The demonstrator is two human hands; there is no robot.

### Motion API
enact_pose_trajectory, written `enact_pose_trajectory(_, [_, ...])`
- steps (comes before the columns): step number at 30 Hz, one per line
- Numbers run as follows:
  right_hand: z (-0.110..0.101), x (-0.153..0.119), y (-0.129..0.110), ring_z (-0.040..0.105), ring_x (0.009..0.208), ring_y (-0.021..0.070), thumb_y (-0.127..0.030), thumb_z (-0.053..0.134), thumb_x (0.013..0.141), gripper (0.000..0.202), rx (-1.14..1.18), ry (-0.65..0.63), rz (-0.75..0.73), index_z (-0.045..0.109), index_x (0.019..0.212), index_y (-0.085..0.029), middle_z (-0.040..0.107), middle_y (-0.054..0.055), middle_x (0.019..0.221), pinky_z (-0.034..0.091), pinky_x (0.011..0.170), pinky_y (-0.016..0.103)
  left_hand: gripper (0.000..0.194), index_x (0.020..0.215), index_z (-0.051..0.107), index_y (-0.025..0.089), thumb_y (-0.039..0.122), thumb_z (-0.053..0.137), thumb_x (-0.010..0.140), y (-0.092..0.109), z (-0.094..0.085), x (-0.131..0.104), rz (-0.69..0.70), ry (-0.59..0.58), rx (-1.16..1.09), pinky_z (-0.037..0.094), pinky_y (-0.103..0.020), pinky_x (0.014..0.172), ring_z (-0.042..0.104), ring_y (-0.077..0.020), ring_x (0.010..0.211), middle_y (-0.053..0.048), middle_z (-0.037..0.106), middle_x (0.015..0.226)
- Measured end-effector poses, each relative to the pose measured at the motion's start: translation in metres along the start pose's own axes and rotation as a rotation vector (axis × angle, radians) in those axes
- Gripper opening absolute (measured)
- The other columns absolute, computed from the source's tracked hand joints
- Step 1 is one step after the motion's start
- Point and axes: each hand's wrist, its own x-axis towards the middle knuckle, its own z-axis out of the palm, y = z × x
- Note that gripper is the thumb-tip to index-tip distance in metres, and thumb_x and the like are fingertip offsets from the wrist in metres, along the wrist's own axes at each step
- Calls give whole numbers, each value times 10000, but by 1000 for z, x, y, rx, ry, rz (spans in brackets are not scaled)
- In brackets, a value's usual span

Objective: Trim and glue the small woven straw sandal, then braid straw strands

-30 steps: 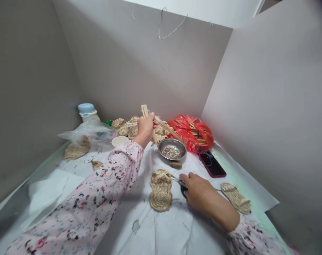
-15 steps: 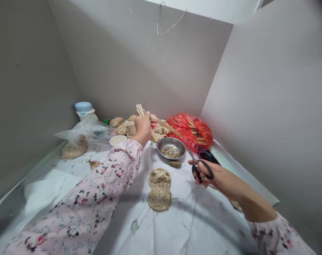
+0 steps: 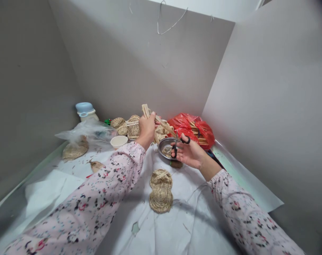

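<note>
My left hand (image 3: 147,126) is closed around a few flat, pale straw strips (image 3: 144,109), held up behind the metal bowl. One strip slants down to the right, toward the black-handled scissors (image 3: 187,140). My right hand (image 3: 189,153) has its fingers in the scissor loops, which are spread apart. The blades are near the strip's lower end; whether they touch it I cannot tell. Below both hands is the metal bowl (image 3: 161,151) with small straw bits in it, partly hidden by my right hand. Nearer me lies a woven straw slipper-shaped piece (image 3: 161,191).
A red plastic bag (image 3: 180,122) with bundled straw stands back right. Woven straw pieces (image 3: 133,126), a white cup (image 3: 119,141) and a blue-lidded bottle (image 3: 85,110) stand back left. A thread spool (image 3: 176,164) lies before the bowl. Grey panels (image 3: 139,63) enclose the table.
My right hand has moved up and left with the scissors, from beside the bowl to over its right edge, and the scissors have opened. My left hand with the straw strips has shifted slightly right.
</note>
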Motion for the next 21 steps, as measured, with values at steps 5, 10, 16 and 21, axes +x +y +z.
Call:
enact_pose_trajectory(5, [-6, 13, 7, 532, 532, 111, -478, 508, 917, 374, 48, 92, -66, 638, 865, -131, 582, 35, 665, 405, 393, 172, 144, 782, 582, 154, 289, 567, 830, -1, -1, -1, 4, -9, 5, 382, -197, 446, 589, -105, 501, -74, 708, 752])
enact_pose_trajectory(10, [-3, 8, 8, 379, 430, 57, -301, 628, 850, 192, 46, 196, -130, 618, 778, -122, 475, -31, 544, 199, 300, 122, 137, 767, 576, 157, 280, 568, 824, -2, -2, 0, 8, 14, -1, 404, -214, 476, 592, -118, 518, -61, 692, 720])
enact_pose_trajectory(16, [-13, -29, 10, 501, 500, 101, -392, 701, 755, 310, -645, 248, -113, 579, 921, -160, 590, -6, 599, 273, 403, 176, 132, 732, 588, 175, 289, 625, 787, 5, -8, -1, 48, 131, 4, 448, -236, 593, 604, -138, 631, -25, 657, 706])
enact_pose_trajectory(21, [-16, -77, 14, 571, 591, 166, -358, 667, 741, 246, -1497, 320, -52, 617, 920, -198, 663, 22, 662, 351, 528, 253, 144, 701, 600, 158, 265, 604, 797, 19, -15, -23, -23, 73, -183, 469, -250, 630, 618, -148, 657, -38, 657, 688])
